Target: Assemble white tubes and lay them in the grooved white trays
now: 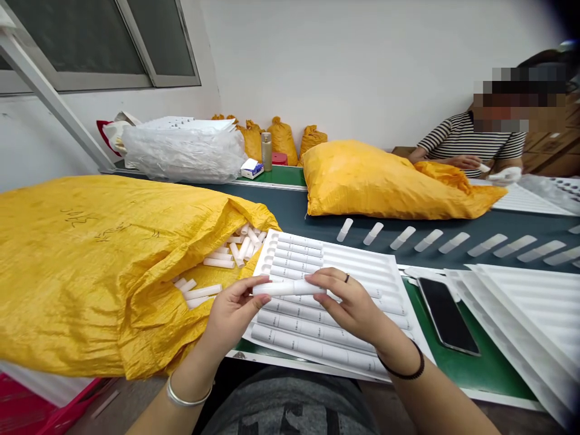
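Note:
Both my hands hold one white tube (290, 288) level over a white moulded tray (362, 266). My left hand (233, 314) pinches its left end and my right hand (348, 302) pinches its right end. Several slots of the tray hold white tubes lying side by side; the far slots on its right are bare. To my left a big yellow sack (90, 272) lies open, with several loose white tubes (226, 254) spilling from its mouth.
A black phone (446, 314) lies right of the tray, beside a stack of white trays (530, 320). Several white tubes (430, 240) lie in a row on the dark belt. Another yellow sack (385, 181) lies beyond. A person in a striped shirt (471, 142) works at the far right.

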A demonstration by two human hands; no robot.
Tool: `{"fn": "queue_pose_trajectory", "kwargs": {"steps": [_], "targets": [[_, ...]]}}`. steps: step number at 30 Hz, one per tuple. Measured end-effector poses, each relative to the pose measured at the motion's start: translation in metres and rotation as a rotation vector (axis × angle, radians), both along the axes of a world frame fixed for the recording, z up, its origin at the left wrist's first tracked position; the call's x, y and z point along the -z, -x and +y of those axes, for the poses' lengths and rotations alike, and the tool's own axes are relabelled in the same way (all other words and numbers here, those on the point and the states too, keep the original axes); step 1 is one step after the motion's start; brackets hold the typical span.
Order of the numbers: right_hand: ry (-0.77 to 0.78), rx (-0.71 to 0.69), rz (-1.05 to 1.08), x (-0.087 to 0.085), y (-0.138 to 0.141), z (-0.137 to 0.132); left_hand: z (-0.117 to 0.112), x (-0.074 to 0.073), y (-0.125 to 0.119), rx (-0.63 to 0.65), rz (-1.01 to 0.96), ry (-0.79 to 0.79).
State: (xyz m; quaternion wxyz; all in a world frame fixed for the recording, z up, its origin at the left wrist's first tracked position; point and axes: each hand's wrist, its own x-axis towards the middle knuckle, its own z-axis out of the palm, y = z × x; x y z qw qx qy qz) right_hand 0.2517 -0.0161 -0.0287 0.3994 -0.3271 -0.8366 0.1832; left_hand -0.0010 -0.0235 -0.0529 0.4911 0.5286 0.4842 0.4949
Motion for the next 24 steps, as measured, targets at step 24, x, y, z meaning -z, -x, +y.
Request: {"fn": "queue_pose_trajectory", "kwargs": {"steps": [24], "targets": [[0.344,0.087,0.134,-0.009,0.005,-0.008,-0.011,-0.014,0.003,-0.018,0.531,-0.763]]}}
